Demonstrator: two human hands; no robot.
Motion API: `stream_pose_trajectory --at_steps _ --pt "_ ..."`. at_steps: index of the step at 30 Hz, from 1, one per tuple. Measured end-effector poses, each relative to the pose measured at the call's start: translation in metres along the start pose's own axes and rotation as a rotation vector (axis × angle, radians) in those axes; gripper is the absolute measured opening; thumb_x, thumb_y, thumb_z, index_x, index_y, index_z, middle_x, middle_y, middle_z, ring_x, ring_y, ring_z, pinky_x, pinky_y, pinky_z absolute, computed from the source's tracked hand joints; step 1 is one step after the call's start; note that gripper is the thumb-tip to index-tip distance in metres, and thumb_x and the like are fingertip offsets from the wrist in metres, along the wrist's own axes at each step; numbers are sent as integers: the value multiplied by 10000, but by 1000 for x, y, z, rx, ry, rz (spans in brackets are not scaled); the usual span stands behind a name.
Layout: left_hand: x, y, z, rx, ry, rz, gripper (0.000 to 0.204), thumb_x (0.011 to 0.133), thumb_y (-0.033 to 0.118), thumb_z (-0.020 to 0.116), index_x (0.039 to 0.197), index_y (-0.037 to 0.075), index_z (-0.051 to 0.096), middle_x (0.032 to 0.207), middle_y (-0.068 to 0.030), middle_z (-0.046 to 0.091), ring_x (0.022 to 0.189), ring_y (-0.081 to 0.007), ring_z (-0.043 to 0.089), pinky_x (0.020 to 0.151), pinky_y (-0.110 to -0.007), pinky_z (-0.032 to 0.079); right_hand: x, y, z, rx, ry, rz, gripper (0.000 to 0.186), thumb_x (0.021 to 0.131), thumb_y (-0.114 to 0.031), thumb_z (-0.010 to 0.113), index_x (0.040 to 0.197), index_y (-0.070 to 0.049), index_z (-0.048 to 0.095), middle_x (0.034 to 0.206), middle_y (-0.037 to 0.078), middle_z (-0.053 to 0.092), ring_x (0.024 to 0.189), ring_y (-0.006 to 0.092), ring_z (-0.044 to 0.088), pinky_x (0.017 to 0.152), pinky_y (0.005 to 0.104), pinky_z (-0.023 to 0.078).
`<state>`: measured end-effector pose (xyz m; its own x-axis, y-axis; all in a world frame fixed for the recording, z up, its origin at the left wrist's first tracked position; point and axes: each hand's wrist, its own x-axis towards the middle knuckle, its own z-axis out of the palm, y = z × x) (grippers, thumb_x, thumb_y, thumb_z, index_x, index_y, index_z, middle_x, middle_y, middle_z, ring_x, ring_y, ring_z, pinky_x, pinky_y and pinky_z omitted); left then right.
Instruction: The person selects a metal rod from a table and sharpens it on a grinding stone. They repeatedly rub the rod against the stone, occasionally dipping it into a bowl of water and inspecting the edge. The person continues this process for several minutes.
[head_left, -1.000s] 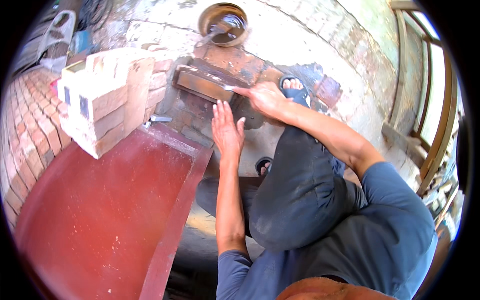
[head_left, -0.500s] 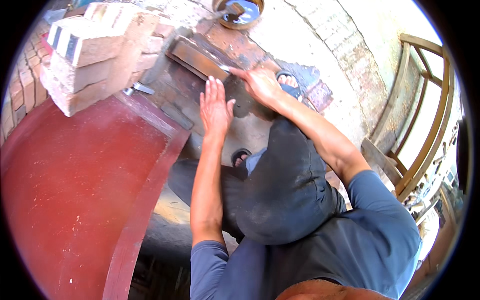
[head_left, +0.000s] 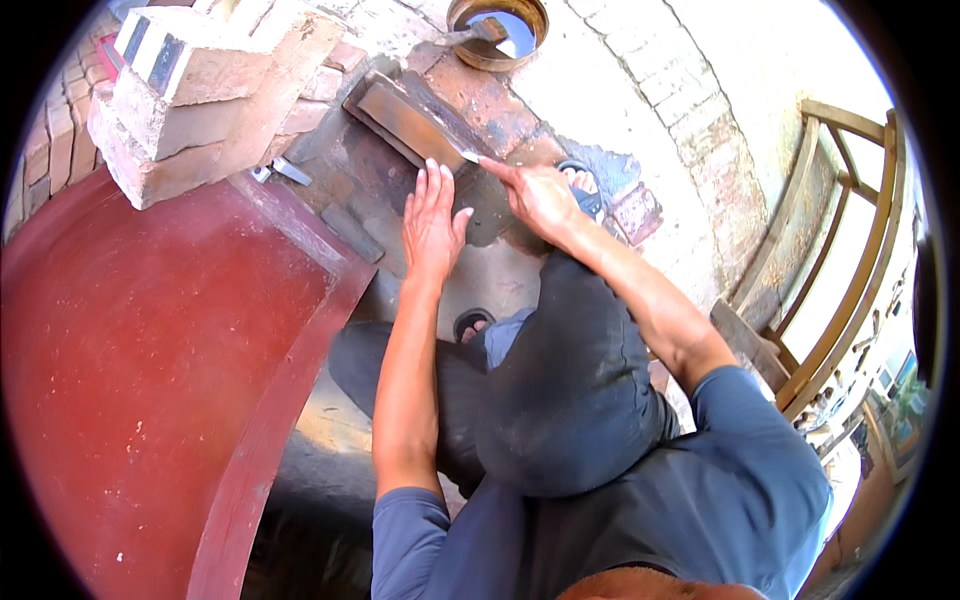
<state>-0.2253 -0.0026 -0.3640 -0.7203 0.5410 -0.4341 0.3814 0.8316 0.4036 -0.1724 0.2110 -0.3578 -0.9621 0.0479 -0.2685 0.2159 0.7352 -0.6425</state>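
A long, narrow brown block [head_left: 408, 122], possibly a whetstone, lies slantwise on the wet ground in front of me. My left hand [head_left: 434, 222] is flat with its fingers stretched out, and its fingertips meet the block's near edge. Beside the near right end of the block, my right hand [head_left: 545, 203] is closed with its index finger extended. A small, pale, shiny tip [head_left: 470, 156] shows just past that finger, like the end of a thin blade. The rest of what this hand grips is hidden under it.
A round pan of liquid [head_left: 535, 52] stands beyond the block, with a brush [head_left: 484, 33] across it. Stacked bricks [head_left: 215, 125] rise at the far left above a red panel [head_left: 150, 370]. A wooden frame [head_left: 850, 290] stands at right.
The whole view has shifted a little, so the block and pan sit slightly farther right and lower. Both hands stay at the block's near end, in much the same pose.
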Motion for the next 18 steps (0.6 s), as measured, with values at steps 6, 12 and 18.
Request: stream_pose_trajectory --at_steps 6,12,18 --pt "9 -4 1 -21 95 54 804 960 276 767 1644 63 401 1764 -183 290 1599 -407 334 1253 -549 360 32 6 3 6 52 -51 503 900 -80 581 1380 -119 729 847 257 738 805 434 745 760 530 607" --pt "9 -1 0 -27 133 54 786 965 273 758 1639 62 412 1759 -179 304 1595 -401 341 1266 -553 341 29 -3 -9 9 51 -33 473 923 -82 559 1364 -98 730 903 266 741 852 441 744 786 536 600" --pt "3 0 -5 18 19 18 779 970 271 756 1643 76 416 1760 -168 308 1595 -408 338 1270 -559 333 4 -2 -8 21 -27 28 480 901 -83 568 1344 -109 752 849 277 730 829 430 747 776 537 599"
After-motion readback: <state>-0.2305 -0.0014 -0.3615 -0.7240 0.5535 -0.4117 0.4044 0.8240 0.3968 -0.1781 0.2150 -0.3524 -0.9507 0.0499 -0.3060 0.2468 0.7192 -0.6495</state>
